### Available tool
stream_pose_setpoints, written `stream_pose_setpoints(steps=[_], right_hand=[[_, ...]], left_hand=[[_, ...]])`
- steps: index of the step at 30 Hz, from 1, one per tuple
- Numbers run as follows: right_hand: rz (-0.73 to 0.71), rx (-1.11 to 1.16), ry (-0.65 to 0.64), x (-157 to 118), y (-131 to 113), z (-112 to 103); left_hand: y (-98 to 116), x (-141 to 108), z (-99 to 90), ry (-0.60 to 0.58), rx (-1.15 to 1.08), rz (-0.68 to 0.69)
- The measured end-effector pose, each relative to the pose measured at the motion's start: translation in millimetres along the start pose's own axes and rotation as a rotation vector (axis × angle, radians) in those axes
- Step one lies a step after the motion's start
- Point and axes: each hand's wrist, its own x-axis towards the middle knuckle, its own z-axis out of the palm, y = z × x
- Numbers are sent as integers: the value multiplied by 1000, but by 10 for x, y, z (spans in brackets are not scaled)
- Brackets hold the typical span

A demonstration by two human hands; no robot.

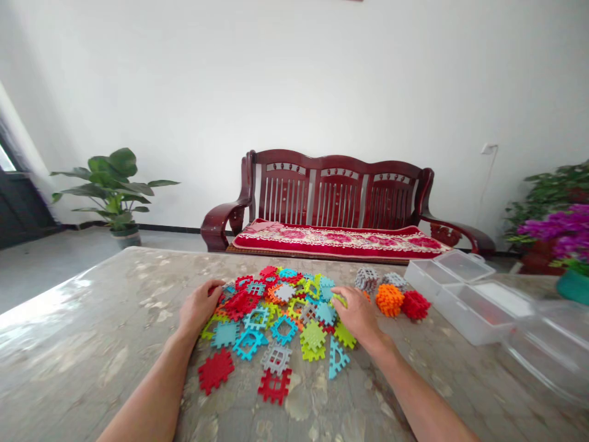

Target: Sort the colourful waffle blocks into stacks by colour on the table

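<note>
A heap of plastic interlocking tiles in red, blue, yellow-green, grey and orange lies between my hands. My left hand (202,302) rests at the heap's left edge, fingers loosely curved against it, with no tile seen in it. At the right edge, my right hand (356,312) has its thumb and forefinger closed on a yellow-green interlocking tile (340,299). Nearer me are a solid red tile (216,371), a grey window tile (277,358), a red window tile (275,386) and a light blue triangular tile (338,358).
Right of the heap stand sorted stacks: grey ones, an orange stack (389,300) and a red stack (416,305). Beyond them are clear plastic boxes (473,313). A wooden bench (335,190) stands behind the table (115,344), with plants on both sides.
</note>
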Motion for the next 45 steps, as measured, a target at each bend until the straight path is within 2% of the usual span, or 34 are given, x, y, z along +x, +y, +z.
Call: stream_pose_setpoints(steps=[6, 13, 17, 24, 30, 32, 34, 37, 39, 45], right_hand=[[-16, -199, -213, 432, -10, 22], [30, -171, -352, 805, 170, 155], [11, -101, -310, 869, 263, 192], [-31, 149, -183, 892, 248, 158], [22, 436, -120, 768, 337, -162], [76, 561, -179, 646, 376, -248], [149, 645, -302, 502, 397, -276], [156, 570, -425, 312, 384, -242], [92, 453, -372, 231, 355, -229], [21, 252, -50, 29, 304, -343]], left_hand=[[27, -15, -18, -17, 2, -21], [45, -23, -43, -28, 6, -22], [37, -18, -35, -11, -3, -13], [25, -16, -29, -16, -8, -4], [22, -6, -25, -23, 1, 7], [21, 0, -22, -25, 8, 8], [17, 5, -20, -19, 19, 8], [3, 10, -13, -14, 23, 8], [-9, 13, -8, -12, 15, 14], [-11, 14, -8, -2, 14, 20]])
